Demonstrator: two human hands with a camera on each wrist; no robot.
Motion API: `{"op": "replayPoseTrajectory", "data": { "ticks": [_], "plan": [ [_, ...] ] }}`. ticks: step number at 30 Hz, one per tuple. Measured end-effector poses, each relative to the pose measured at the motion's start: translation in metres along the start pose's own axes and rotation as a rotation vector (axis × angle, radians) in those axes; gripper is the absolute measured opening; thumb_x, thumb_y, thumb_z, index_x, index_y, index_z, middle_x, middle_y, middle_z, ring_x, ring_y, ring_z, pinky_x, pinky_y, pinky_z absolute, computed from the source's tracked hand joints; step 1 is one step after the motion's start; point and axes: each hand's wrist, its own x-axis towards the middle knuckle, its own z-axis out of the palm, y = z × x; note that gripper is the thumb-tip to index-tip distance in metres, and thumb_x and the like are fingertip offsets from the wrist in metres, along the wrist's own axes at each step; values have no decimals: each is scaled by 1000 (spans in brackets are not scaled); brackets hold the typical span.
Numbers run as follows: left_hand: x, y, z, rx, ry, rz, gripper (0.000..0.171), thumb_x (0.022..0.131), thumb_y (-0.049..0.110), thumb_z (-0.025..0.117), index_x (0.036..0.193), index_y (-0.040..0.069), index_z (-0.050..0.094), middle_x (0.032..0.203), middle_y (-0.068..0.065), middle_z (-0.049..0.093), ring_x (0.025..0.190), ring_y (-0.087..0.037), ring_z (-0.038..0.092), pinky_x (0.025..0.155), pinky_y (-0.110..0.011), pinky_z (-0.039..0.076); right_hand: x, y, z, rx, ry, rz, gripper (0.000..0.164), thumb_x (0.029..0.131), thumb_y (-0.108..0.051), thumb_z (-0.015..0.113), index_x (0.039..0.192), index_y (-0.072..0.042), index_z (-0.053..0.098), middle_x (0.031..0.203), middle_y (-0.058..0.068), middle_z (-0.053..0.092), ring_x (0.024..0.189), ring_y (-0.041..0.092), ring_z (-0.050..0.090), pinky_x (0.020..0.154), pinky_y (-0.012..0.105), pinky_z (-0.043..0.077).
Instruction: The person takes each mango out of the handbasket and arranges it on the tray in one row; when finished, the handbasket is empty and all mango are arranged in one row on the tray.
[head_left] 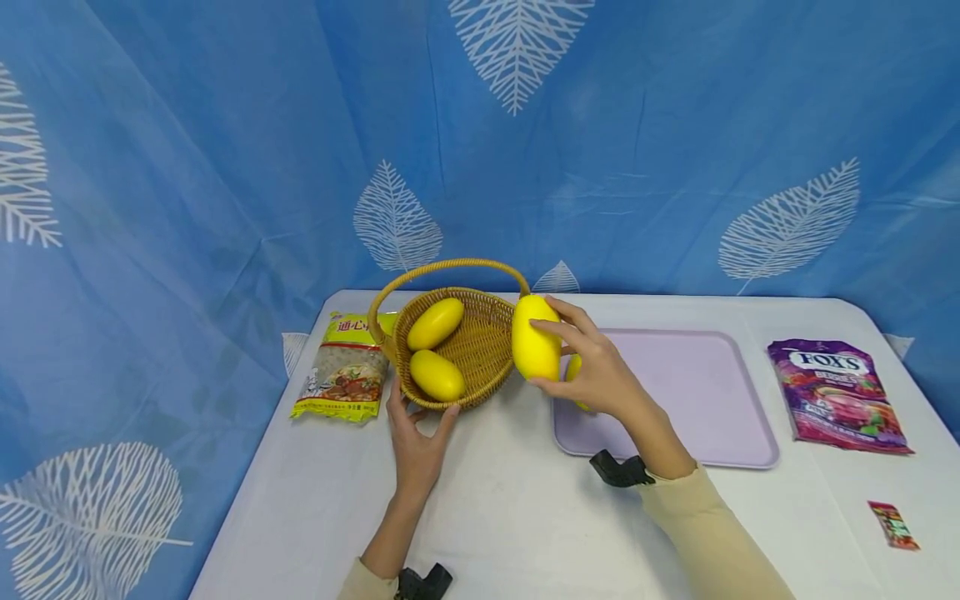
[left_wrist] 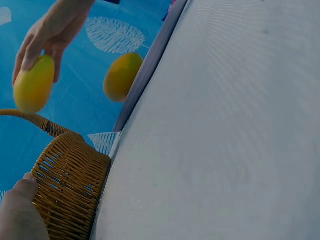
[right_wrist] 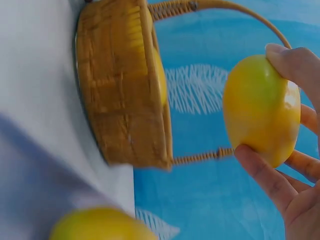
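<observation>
A yellow mango (head_left: 536, 337) is in my right hand (head_left: 600, 375), pinched between thumb and fingers beside the right rim of a wicker basket (head_left: 487, 387). In the right wrist view the held mango (right_wrist: 262, 110) shows a greenish patch, and it hangs clear of the basket wall (right_wrist: 120, 90). Inside the basket lie two more mangoes, one at the back (head_left: 435, 323) and one at the front (head_left: 437, 377). My left hand (head_left: 420, 446) holds the basket's near side, its thumb (left_wrist: 22, 200) against the weave. Another mango (left_wrist: 122, 76) lies on the lilac tray (head_left: 675, 400), partly hidden by my right hand.
Left of the basket lies a yellow bag of dry food (head_left: 345, 371), partly behind the basket. A purple FOX'S candy bag (head_left: 840, 396) is right of the tray, with a small red packet (head_left: 892, 525) nearer the front. The arched basket handle (head_left: 450, 264) rises above the rim.
</observation>
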Motion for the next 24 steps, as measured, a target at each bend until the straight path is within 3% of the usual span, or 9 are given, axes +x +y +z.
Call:
{"op": "replayPoseTrajectory", "data": {
  "ticks": [6, 12, 15, 24],
  "plan": [
    [-1, -2, 0, 5, 0, 2, 90, 82, 21, 72, 148, 4, 12, 146, -20, 23, 124, -34, 37, 89, -50, 41, -19, 16, -26, -67, 61, 61, 72, 62, -15, 86, 127, -11, 55, 147, 10, 32, 122, 28, 46, 75, 34, 56],
    [-2, -1, 0, 5, 3, 5, 90, 82, 19, 72, 147, 2, 12, 146, -21, 23, 124, -34, 38, 88, -50, 42, -42, 36, -50, -132, 89, 125, 75, 60, -11, 87, 128, -11, 55, 146, 11, 33, 118, 27, 49, 76, 11, 49],
    [-2, -1, 0, 1, 3, 10, 90, 82, 19, 72, 147, 3, 12, 146, -21, 24, 124, -35, 38, 88, -50, 41, -54, 44, -58, -161, 89, 165, 75, 60, -10, 87, 128, -10, 54, 146, 12, 33, 117, 27, 49, 75, 6, 45],
    [-1, -1, 0, -2, -5, 17, 90, 82, 19, 71, 148, 4, 12, 145, -21, 24, 122, -37, 38, 86, -51, 41, -85, 64, -68, -264, 17, 273, 72, 63, -15, 86, 128, -9, 53, 145, 17, 33, 111, 31, 53, 70, 25, 54]
  ]
}}
